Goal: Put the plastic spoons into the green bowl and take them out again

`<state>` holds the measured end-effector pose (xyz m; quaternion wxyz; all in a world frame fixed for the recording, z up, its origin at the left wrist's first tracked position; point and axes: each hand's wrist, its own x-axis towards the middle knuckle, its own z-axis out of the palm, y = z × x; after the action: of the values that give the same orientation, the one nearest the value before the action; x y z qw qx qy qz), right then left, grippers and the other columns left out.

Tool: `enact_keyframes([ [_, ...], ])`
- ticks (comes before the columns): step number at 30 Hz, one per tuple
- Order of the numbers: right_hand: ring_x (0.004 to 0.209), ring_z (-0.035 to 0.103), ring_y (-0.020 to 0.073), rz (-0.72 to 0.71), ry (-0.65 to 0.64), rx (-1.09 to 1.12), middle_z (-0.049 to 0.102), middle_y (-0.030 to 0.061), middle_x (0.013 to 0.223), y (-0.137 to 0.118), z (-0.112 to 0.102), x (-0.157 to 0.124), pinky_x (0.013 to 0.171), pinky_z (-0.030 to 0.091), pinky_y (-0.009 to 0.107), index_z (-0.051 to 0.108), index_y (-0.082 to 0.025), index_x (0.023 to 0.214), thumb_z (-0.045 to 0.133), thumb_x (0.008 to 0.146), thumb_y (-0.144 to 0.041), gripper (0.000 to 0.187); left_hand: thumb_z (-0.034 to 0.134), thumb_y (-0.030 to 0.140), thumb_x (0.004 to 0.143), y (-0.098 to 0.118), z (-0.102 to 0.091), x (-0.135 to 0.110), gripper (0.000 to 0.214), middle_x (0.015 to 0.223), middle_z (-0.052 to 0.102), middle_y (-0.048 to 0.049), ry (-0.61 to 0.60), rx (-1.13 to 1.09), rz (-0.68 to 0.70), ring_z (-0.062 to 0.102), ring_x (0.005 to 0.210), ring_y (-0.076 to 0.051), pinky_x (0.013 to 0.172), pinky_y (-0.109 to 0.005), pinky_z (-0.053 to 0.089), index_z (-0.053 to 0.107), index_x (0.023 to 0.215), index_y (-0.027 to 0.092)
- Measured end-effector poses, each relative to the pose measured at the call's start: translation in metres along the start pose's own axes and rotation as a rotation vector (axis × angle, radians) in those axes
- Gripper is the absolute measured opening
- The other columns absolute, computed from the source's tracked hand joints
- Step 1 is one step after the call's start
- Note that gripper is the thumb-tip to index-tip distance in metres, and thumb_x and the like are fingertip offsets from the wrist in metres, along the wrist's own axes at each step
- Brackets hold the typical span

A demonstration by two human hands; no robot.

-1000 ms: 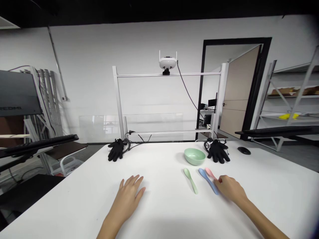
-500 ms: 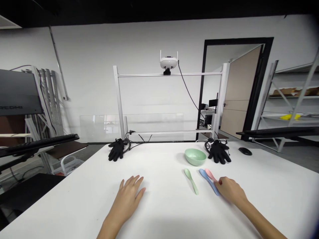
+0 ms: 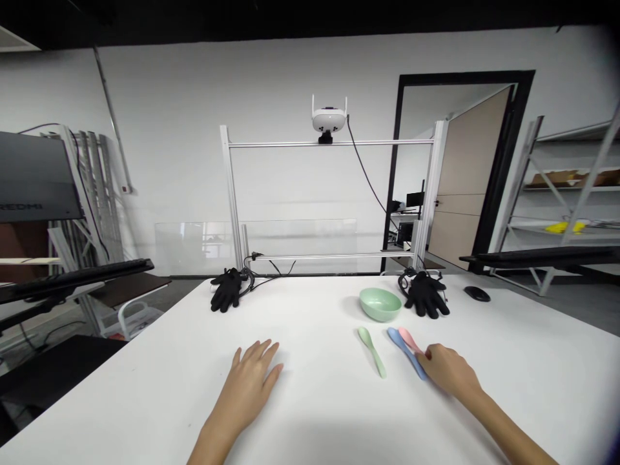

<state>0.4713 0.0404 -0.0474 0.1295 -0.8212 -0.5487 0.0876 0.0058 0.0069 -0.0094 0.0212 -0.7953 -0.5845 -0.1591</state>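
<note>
My left hand (image 3: 248,387) lies flat on the white table (image 3: 145,403) with its fingers spread, holding nothing. My right hand (image 3: 450,371) rests on the table, its fingertips against the ends of a blue plastic spoon (image 3: 407,353) and a pink plastic spoon (image 3: 409,340); neither is lifted. A pale green spoon (image 3: 372,352) lies to the left of those two. Beyond them stands a pale green bowl (image 3: 380,304). Black gloves (image 3: 227,290) lie at the far left of the table, and another pair (image 3: 425,295) lies beside the bowl.
An aluminium frame (image 3: 329,143) stands at the far edge, carrying a white headset (image 3: 329,119) and cables. A black mouse (image 3: 477,294) sits at the far right. Keyboards (image 3: 72,278) lie beyond the left edge, and a metal shelf (image 3: 571,194) stands to the right.
The view drifts slightly. Both hands, the spoons and the bowl keep their places on the table.
</note>
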Motion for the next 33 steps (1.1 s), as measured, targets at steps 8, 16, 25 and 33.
enact_keyframes([
  [8,0.08,0.068,0.0283,0.008,0.013,-0.002,0.072,0.0161,0.093,0.001,-0.001,-0.001,0.068,0.047,0.036,0.068,-0.019,0.078,0.045,0.09,-0.049,0.04,0.037,0.048,0.104,0.003,-0.002,0.0,0.051,0.155,0.054,-0.0084,-0.011,-0.002,-0.005,0.043,0.146,-0.033,0.12,-0.062,0.03,0.054,0.148,0.027],
  [16,0.085,0.068,0.0307,-0.015,0.108,0.023,0.073,0.0157,0.09,-0.013,-0.015,-0.009,0.071,0.047,0.038,0.071,-0.02,0.09,0.038,0.092,-0.068,0.059,0.036,0.049,0.104,0.002,-0.001,0.0,0.051,0.155,0.054,-0.0082,-0.003,-0.004,0.002,0.044,0.146,-0.033,0.12,-0.062,0.029,0.054,0.148,0.028],
  [25,0.092,0.069,0.03,-0.096,0.048,-0.106,0.072,0.0165,0.097,-0.037,-0.009,-0.006,0.073,0.046,0.036,0.071,-0.017,0.095,0.039,0.096,-0.044,0.042,0.036,0.049,0.104,0.001,-0.002,0.001,0.053,0.155,0.053,-0.0091,-0.01,0.004,-0.003,0.043,0.146,-0.033,0.12,-0.062,0.029,0.054,0.148,0.026],
  [33,0.102,0.069,0.0308,-0.105,0.0,-0.137,0.073,0.0161,0.105,-0.036,0.005,0.0,0.08,0.047,0.037,0.062,-0.017,0.134,0.047,0.088,-0.025,0.049,0.037,0.048,0.104,-0.001,-0.004,0.0,0.051,0.155,0.054,-0.0085,-0.005,0.014,-0.008,0.045,0.146,-0.033,0.12,-0.062,0.03,0.054,0.148,0.027],
])
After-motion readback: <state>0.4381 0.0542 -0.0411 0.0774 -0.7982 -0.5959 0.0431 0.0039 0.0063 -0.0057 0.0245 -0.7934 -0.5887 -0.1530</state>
